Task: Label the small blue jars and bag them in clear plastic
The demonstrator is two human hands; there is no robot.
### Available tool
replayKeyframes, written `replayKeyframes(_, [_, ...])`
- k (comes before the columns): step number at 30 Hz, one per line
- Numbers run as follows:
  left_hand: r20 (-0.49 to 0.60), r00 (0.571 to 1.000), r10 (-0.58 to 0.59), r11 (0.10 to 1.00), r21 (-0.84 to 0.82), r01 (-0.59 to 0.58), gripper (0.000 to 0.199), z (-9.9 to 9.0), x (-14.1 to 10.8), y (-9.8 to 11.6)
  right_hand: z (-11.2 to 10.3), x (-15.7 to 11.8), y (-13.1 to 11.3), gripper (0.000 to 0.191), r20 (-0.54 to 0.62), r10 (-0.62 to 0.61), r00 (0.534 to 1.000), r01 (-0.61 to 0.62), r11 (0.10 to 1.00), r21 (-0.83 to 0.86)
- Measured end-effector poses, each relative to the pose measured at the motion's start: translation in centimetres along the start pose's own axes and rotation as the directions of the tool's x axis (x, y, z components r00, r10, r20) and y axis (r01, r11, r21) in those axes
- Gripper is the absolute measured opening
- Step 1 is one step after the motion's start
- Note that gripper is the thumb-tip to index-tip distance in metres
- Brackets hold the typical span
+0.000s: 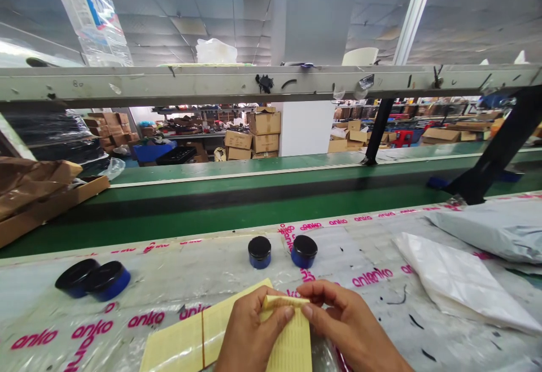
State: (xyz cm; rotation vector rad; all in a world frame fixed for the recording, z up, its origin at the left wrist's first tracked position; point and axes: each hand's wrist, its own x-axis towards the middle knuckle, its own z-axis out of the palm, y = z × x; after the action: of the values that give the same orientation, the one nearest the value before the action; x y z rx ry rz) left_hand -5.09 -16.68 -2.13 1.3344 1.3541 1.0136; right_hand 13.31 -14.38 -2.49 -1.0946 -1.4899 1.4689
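My left hand [248,329] pinches the upper left part of a yellow printed paper [292,344], thumb on the near face. The fingers of my right hand [349,318] pinch its top right corner. Between both hands the paper's upper edge is curled over. Under and beside my left hand lies a yellow printed paper strip or stack [175,344] with a thin brown band [202,338] across it. Beyond my hands stand two short round black-topped blue pieces, one on the left [259,252] and one on the right [304,251].
Two more round black-and-blue pieces [108,280] lean together at left. White plastic bags [461,281] lie at right on the film-covered table [169,281]. Behind it runs a green conveyor [203,208], with a grey beam [203,85] above. A cardboard tray [51,205] stands far left.
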Motion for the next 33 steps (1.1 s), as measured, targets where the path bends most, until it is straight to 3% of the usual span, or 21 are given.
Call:
replayKeyframes(7, [0.026,0.999,0.048,0.986,0.160,-0.051,0.038,0.1,-0.3,0.2,-0.5,0.0,-1.1,0.024,0.042,0.070,0.997,-0.066,0.993,-0.101])
replayKeyframes(11, [0.058,0.993,0.101,0.973,0.200,-0.111,0.038,0.4,-0.5,0.1,-1.2,-0.2,-1.5,0.017,0.088,0.002,0.996,0.010,0.991,-0.133])
replayKeyframes(14, [0.040,0.991,0.125,0.959,0.250,-0.131,0.040,0.6,-0.5,-0.2,-1.6,-0.4,-1.9,0.018,0.138,0.018,0.990,0.008,0.983,-0.185])
replayKeyframes(25, [0.040,0.973,0.228,0.932,0.279,-0.230,0.040,1.1,-0.6,-0.2,-2.0,-0.5,-1.9,0.013,0.060,0.002,0.998,0.007,0.988,-0.156])
replayKeyframes(33, [0.054,0.966,0.253,0.902,0.347,-0.256,0.039,1.2,-0.6,-0.5,-2.3,-0.6,-2.2,0.012,0.123,-0.057,0.991,0.075,0.985,-0.155])
